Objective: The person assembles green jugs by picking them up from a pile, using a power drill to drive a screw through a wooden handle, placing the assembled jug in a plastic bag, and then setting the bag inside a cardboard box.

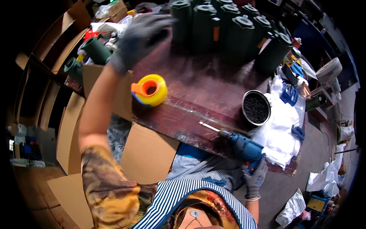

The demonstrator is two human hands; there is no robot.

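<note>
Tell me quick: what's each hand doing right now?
Left hand, gloved, reaching to the green cylinders, fingers spread. Right hand gripping the blue drill at the table edge. Tape roll sits apart.

The gloved left hand (143,36) is blurred, and whether its fingertips touch the nearest dark green cylinder (182,21) cannot be told; the back cylinders are cut off by the top edge; the gloved right hand (254,178) covers the blue drill (244,147) handle; the metal can (256,108) holds small dark pieces, possibly screws, too small to tell.
</note>
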